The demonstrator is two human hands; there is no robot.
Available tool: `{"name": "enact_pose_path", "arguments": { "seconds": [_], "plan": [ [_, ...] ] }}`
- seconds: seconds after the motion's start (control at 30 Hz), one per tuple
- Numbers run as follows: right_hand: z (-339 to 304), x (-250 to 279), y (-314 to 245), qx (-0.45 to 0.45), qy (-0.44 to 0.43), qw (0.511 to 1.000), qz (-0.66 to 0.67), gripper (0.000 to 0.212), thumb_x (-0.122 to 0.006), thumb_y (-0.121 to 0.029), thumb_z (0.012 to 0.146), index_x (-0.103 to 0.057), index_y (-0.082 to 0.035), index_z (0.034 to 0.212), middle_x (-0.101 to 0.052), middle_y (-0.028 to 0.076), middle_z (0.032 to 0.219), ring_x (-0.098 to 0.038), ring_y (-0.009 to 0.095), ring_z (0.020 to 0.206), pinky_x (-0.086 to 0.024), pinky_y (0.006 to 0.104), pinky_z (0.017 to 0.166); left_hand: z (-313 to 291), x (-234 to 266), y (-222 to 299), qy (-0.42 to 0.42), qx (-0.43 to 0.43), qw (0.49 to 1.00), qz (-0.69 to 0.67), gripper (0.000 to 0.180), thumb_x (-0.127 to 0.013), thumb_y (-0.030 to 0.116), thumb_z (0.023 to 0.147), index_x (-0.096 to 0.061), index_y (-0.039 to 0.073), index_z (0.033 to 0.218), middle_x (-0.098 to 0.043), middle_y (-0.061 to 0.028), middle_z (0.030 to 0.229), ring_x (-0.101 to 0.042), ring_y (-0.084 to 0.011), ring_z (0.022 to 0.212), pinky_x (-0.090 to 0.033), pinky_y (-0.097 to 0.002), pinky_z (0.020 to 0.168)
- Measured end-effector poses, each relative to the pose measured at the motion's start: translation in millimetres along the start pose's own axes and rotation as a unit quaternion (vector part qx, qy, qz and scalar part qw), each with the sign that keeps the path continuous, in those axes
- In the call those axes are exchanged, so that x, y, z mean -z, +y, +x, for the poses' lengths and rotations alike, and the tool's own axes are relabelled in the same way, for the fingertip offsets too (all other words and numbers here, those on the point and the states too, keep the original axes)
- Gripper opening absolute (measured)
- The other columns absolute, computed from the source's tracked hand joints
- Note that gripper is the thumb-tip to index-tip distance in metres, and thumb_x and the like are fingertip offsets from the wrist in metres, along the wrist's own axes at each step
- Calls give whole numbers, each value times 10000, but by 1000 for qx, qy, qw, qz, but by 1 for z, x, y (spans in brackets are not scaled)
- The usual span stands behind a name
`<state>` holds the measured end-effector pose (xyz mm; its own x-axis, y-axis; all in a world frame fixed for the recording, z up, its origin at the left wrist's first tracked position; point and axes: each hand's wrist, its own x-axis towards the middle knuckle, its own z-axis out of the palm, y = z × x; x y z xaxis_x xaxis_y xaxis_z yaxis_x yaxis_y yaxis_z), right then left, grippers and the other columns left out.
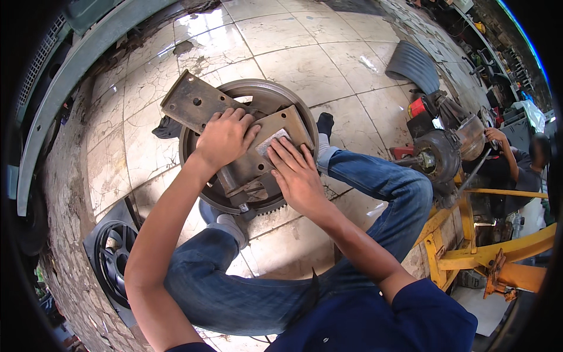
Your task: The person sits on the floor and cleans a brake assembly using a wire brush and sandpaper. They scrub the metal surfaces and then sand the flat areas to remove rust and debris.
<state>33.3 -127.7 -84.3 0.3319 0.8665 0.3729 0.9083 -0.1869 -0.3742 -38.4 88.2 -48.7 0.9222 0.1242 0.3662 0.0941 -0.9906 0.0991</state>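
A toothed metal flywheel (249, 86) lies flat on the floor between my legs. Across it rests a brown metal bracket (192, 100) with bolt holes, and its angled plate (293, 121) sits toward the right. My left hand (226, 138) is closed on the bracket near its middle, fingers bent over the metal. Flat under the fingertips of my right hand (295, 176) is a speckled grey piece of sandpaper (271, 141), pressed against the plate. Below my left hand a round metal bar (230, 182) runs toward the flywheel's near rim.
A black fan in a square frame (111, 252) stands at left. On the right are a greasy axle assembly (437, 152), a yellow metal frame (498, 252) and a person's hand (496, 135) by a rod. A curved grey sheet (413, 66) lies on the tiles farther off.
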Motion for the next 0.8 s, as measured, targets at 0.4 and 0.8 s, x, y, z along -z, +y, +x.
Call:
{"name": "enact_pose_path", "arguments": {
  "seconds": [0.4, 0.8],
  "plan": [
    [2, 2, 1, 11, 11, 1000, 11, 440, -581, -189, 947, -556, -40, 1360, -485, 81, 1468, -392, 243, 1402, -258, 500, 1154, 0, -5, -10, 39, 58, 993, -93, 184, -542, 67, 882, -605, 9, 1045, -626, -197, 1030, -612, -371, 996, -508, -459, 876],
    [4, 2, 1, 8, 19, 1000, 12, 425, -583, -173, 943, -569, -46, 1348, -505, 76, 1451, -414, 248, 1384, -270, 488, 1150, 18, 22, -60, -253, 34, 949, -187, 353, -651, 51, 823, -683, 97, 1172, -691, -134, 1033, -654, -327, 1000, -527, -417, 871]
  ]
}}
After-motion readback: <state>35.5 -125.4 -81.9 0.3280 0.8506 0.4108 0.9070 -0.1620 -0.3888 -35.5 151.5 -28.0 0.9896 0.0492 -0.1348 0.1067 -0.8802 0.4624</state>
